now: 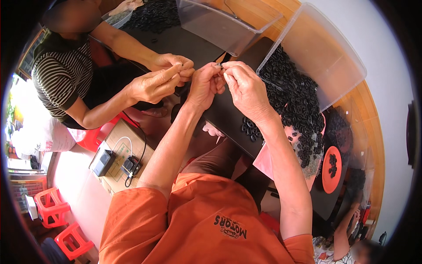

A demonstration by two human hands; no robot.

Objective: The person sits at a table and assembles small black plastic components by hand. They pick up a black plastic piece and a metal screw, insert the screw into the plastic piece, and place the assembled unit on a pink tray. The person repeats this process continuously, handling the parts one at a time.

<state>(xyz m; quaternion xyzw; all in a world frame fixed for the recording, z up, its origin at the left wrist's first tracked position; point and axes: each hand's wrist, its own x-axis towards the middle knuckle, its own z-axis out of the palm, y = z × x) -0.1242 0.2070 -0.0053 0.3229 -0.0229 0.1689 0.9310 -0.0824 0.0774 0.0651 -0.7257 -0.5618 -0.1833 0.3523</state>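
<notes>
Above the dark table, my left hand (205, 86) and my right hand (246, 86) meet fingertip to fingertip. Between them they pinch a small black piece (220, 65), mostly covered by the fingers; a pale, shiny bit shows beside it. To the right of my right hand spreads a heap of small black ring-shaped pieces (292, 94), resembling the held one in colour. Part of the heap lies on a pink cloth (265, 162), next to a patch of small silvery bits (313, 163).
A clear plastic bin (334, 53) lies tipped behind the heap; another clear bin (220, 26) stands farther back. An orange plate (328, 176) holds several black pieces. At left, a co-worker's hands (154, 86) work close to mine. A cardboard box (115, 180) carries cabled devices; red stools (52, 207) stand beyond.
</notes>
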